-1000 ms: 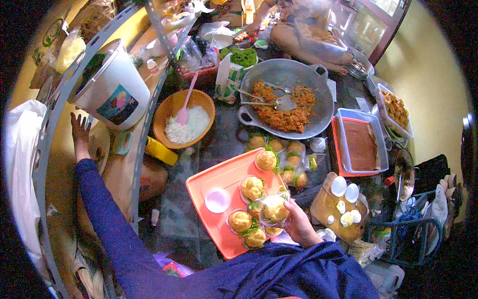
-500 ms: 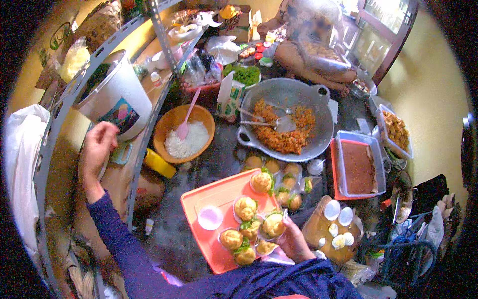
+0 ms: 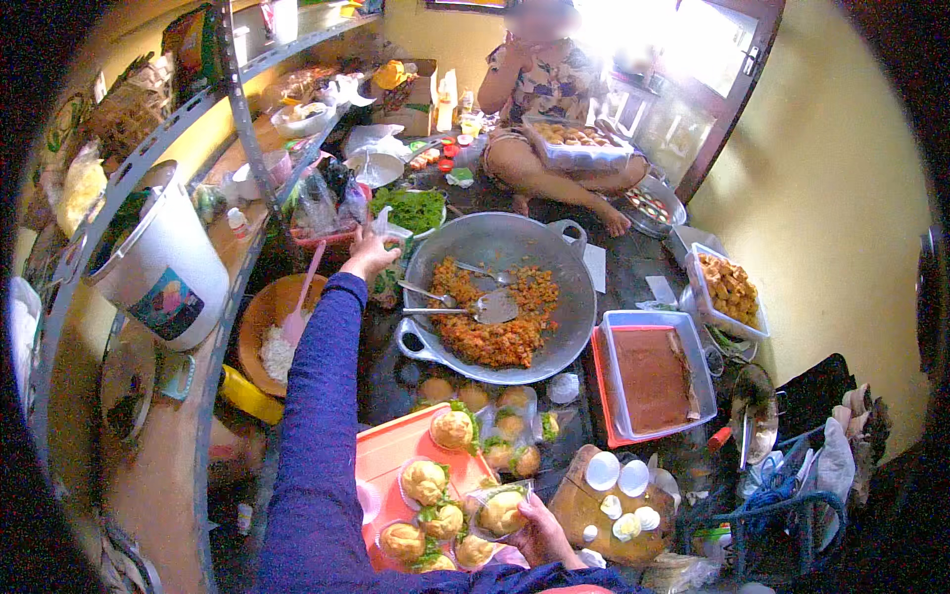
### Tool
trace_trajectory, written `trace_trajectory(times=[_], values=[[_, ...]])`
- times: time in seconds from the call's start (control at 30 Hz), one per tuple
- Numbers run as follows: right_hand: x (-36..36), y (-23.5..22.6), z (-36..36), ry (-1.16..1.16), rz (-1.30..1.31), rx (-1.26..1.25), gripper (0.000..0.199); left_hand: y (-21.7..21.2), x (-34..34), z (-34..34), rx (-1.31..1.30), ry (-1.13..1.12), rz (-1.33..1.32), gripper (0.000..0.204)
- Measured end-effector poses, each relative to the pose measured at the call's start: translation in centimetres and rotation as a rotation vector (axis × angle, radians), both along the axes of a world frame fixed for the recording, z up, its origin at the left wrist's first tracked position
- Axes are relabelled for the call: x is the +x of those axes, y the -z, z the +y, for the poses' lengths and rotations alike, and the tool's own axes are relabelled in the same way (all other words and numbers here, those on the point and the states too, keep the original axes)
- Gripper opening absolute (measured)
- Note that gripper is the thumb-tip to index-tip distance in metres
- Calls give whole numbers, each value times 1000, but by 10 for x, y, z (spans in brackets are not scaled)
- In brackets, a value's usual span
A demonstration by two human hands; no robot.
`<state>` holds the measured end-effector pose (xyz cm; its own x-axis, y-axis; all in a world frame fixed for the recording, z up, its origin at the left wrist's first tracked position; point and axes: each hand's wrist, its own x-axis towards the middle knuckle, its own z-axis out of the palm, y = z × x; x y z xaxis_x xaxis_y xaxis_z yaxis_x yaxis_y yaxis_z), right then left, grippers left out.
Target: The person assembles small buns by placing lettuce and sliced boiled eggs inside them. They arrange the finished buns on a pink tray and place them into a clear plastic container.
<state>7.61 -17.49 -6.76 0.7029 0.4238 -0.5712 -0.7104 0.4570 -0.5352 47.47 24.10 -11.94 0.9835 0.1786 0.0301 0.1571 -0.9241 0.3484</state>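
My right hand (image 3: 546, 535) is closed round a filled golden bun (image 3: 503, 511) in a clear plastic wrapper, above the edge of an orange tray (image 3: 381, 445). On that tray stand several more buns (image 3: 424, 482) with green leaf filling, some in paper cups. My left hand (image 3: 370, 253) is stretched far forward over a green-and-white packet (image 3: 386, 285), fingers apart at its top. The hand hides part of the packet, and whether it touches is unclear. Right beside it, a large metal pan (image 3: 574, 327) holds an orange-brown chopped filling (image 3: 495, 342) with a spatula and spoons.
Wrapped buns (image 3: 510, 426) lie below the pan. A brown-filled plastic tub (image 3: 648, 381) and a cutting board (image 3: 569, 495) with cut eggs stand to the right. On the left are an orange bowl (image 3: 259, 322) and a white bucket (image 3: 188, 257). Another person (image 3: 554, 99) sits at the back.
My left hand has swung from beside the bucket, forward and right, to the packet. The wrapped bun stays in my right hand. The view has shifted, and the seated person has straightened up.
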Motion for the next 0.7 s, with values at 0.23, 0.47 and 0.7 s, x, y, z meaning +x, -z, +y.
trace_trajectory(times=[0.23, 0.47, 0.7], values=[[2, -4, -1, 24, -34, -5, 48, -6, 11, 31, -344, -107, -399, 35], [-4, -13, 7, -14, -30, 7, 48, -110, -97, 53, -548, 90, -593, 30], [-13, -12, -1, -19, -112, 38, 46, -187, -311, 12, -73, 129, -676, 30]])
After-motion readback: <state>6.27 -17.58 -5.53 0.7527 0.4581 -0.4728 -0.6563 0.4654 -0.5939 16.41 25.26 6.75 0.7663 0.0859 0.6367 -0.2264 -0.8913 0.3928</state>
